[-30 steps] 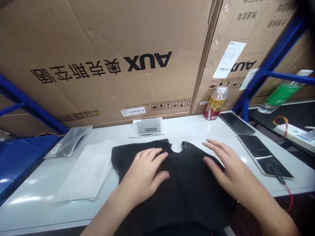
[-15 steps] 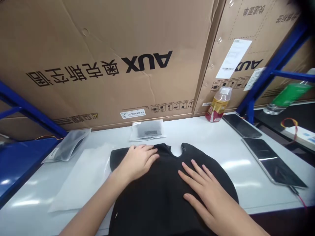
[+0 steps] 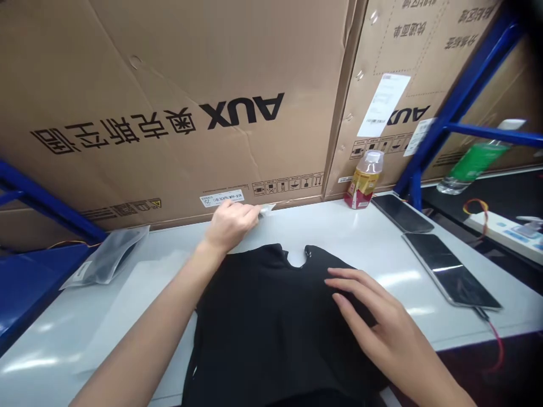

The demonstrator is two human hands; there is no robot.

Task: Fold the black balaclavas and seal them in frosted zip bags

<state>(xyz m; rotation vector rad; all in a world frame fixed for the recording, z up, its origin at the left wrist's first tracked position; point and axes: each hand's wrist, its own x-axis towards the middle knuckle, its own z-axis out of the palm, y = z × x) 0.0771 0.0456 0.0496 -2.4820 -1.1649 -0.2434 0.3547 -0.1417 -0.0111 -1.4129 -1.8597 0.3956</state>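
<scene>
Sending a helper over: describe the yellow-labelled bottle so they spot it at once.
Behind the white table stands a big brown AUX carton. At its right corner, a plastic bottle with a yellow-and-red label stands beside two dark glass slabs; the green-labelled bottle is off the table.

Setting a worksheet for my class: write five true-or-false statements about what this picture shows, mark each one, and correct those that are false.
1. The right hand rests on the black garment. True.
2. The left hand lies on that garment too. False: it is at the far edge of the table, over a plastic packet.
3. A bottle with a yellow and red label stands upright. True.
4. The AUX lettering on the carton appears the right way up. False: it appears upside down.
5. Two dark glass-fronted devices lie right of the garment. True.
</scene>
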